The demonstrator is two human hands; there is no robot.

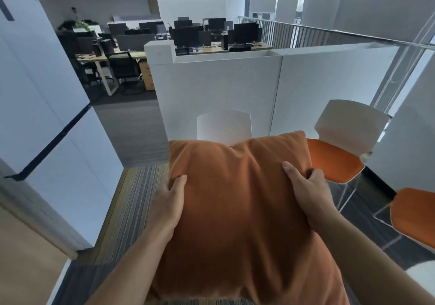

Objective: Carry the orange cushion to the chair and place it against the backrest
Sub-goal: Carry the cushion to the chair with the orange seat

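Both hands gripping orange cushion (235, 198) edges, chair (224, 126) seemingly near

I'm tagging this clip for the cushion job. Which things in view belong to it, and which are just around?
Part of the job:
- soft orange fabric cushion
- left hand and right hand, gripping its sides
- white-backed chair straight ahead

Just around:
- second white chair with orange seat
- dark monitors
- metal railing

The cushion (237, 201) sits between the left hand (168, 207) and right hand (310, 194), before a chair (223, 126) backed against the partition (235, 86); a second chair (346, 140) stands right
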